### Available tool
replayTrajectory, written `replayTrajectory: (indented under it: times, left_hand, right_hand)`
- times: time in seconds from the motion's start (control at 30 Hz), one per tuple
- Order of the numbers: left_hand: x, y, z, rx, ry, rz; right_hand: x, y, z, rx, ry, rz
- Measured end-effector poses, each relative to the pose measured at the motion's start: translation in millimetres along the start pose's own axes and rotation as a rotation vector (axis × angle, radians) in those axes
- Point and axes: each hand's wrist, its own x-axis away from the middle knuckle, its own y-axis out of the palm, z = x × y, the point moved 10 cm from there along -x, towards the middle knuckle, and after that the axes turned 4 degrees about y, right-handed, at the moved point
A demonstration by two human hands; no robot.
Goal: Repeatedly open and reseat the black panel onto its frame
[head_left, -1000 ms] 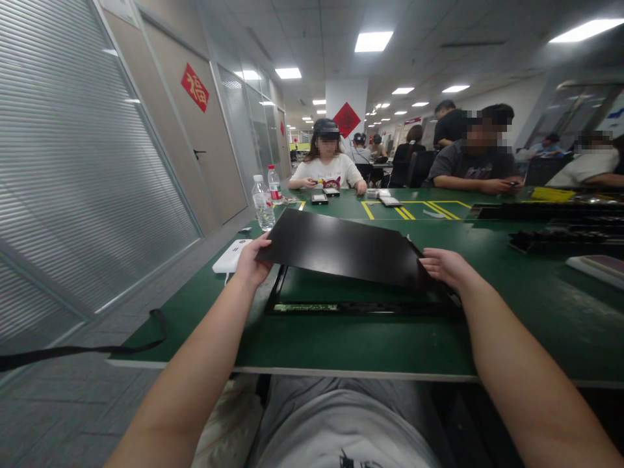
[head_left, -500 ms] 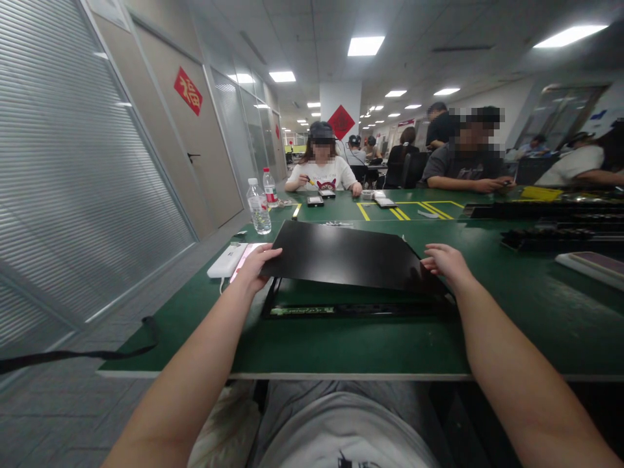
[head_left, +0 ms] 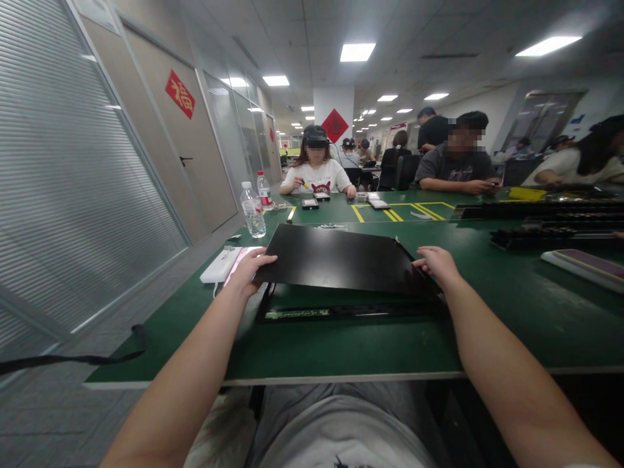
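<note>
A thin, glossy black panel (head_left: 336, 260), like a flat display screen, is tilted above a black frame (head_left: 370, 312). My left hand (head_left: 249, 270) grips its left edge, thumb on top and fingers underneath. At the right edge my right hand (head_left: 436, 265) pinches the panel, with its fingertips partly hidden. The frame lies on the green table, and a strip of green circuit board (head_left: 297, 314) shows along its near side. The panel covers most of the frame's far part.
A white power bank (head_left: 220, 265) with a cable lies left of the panel, and a water bottle (head_left: 252, 211) stands behind it. Dark long parts (head_left: 536, 211) and a phone-like slab (head_left: 582, 268) are at the right. A co-worker (head_left: 316, 172) sits across the table.
The view has shifted slightly, so most things appear a little further left. Both hands keep the panel at about the same tilt over the frame.
</note>
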Motion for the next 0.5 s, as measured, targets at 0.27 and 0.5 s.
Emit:
replayTrajectory:
  times: [0.27, 0.5]
  left_hand:
    - [6, 10.3, -12, -0.15, -0.072, -0.099]
    - [9, 11.7, -14, -0.198, -0.083, -0.087]
  right_hand:
    - [-4, -12, 0, 0.33, -0.034, 0.064]
    - [9, -16, -13, 0.415, -0.013, 0.101]
